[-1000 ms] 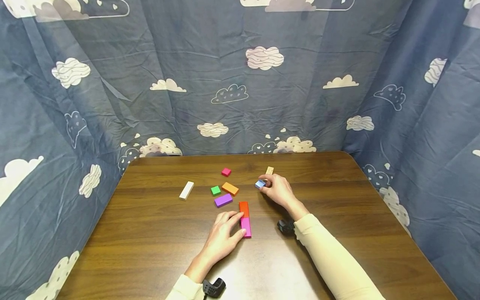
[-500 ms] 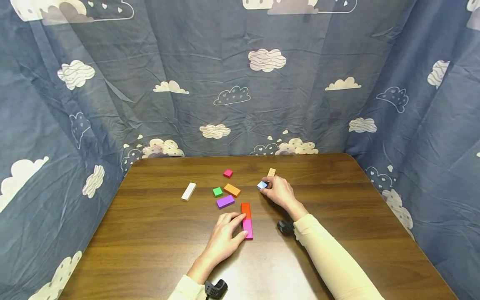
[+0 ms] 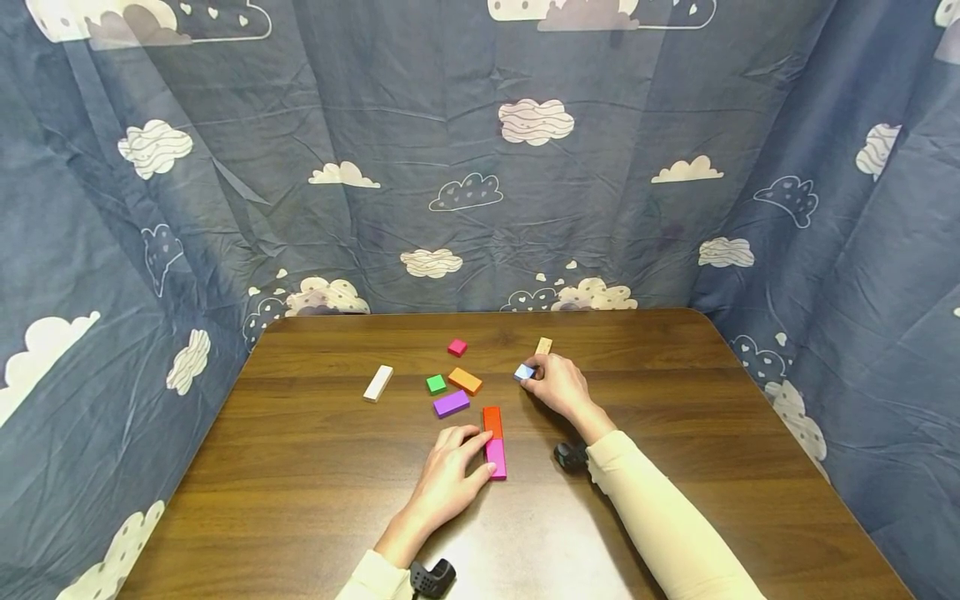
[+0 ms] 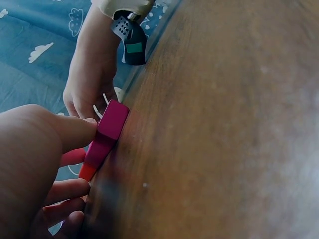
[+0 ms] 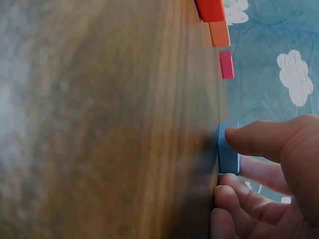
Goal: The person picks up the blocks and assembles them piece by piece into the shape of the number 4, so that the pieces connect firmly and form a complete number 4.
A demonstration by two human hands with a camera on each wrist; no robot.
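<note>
My left hand lies left of a magenta block on the wooden table. Its thumb and index fingertips touch the block's top, near the left edge, and the hand's fingers are gently bent. A red block lies end to end with the magenta one, in one line. Farther back, my right hand pinches a small blue block between thumb and index finger, with the other fingers curled beside it. The blue block is at the table surface; I cannot tell whether it touches. A pale wood-coloured block lies just behind that hand.
Left of the red block lie a purple block, an orange block and a small green block. A crimson block is farther back, and a white block lies farther left. A cloud-patterned curtain surrounds the table.
The head view has shifted slightly, so everything appears a little lower and farther right. Both hands stay in about the same places against the blocks.
</note>
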